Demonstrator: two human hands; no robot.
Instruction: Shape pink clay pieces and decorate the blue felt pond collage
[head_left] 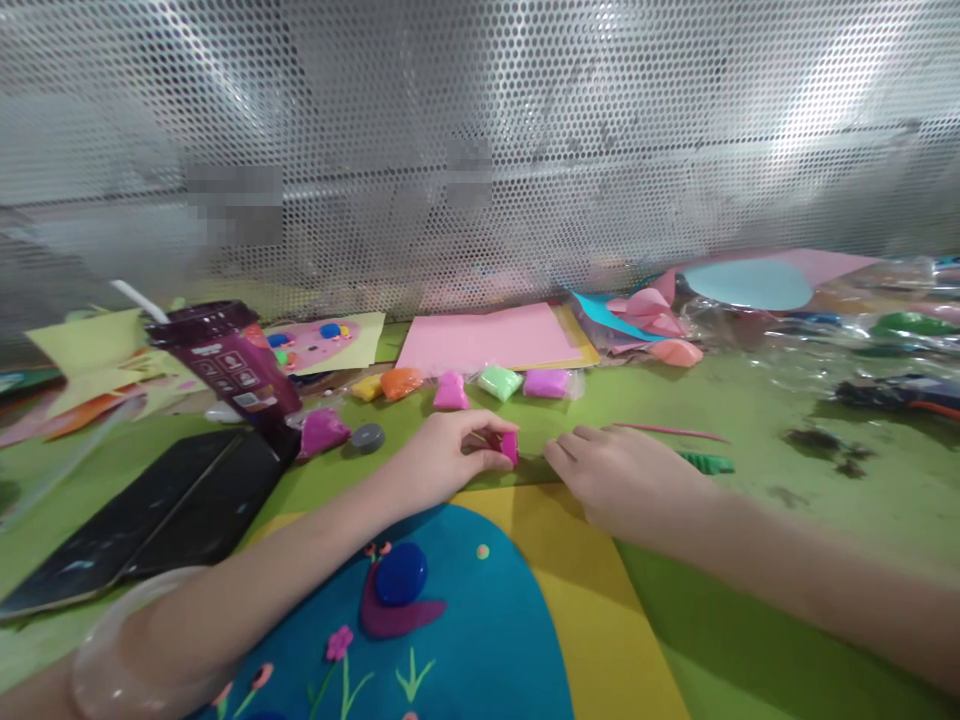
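My left hand (439, 455) pinches a small magenta piece (510, 447) between thumb and fingers, just above the green table; it looks like modelling clay, but its kind is not certain. My right hand (615, 470) is low on the table to the right, fingers curled together and pointing down; whatever is under the fingertips is hidden. A thin pink strip (675, 433) and a green ridged piece (706, 463) lie just past it. Below both hands is a yellow sheet with a blue panel (495, 630), bearing a clay snail (401, 580) with a blue shell and clay flowers (340, 643).
Clay packets in orange (401, 382), pink (451, 391), green (499, 381) and purple (547, 383) line the back. At left are a purple cup (232, 365) with a straw, a black folding case (165, 510) and a grey cap (367, 437). Behind stands a perforated metal panel (480, 150).
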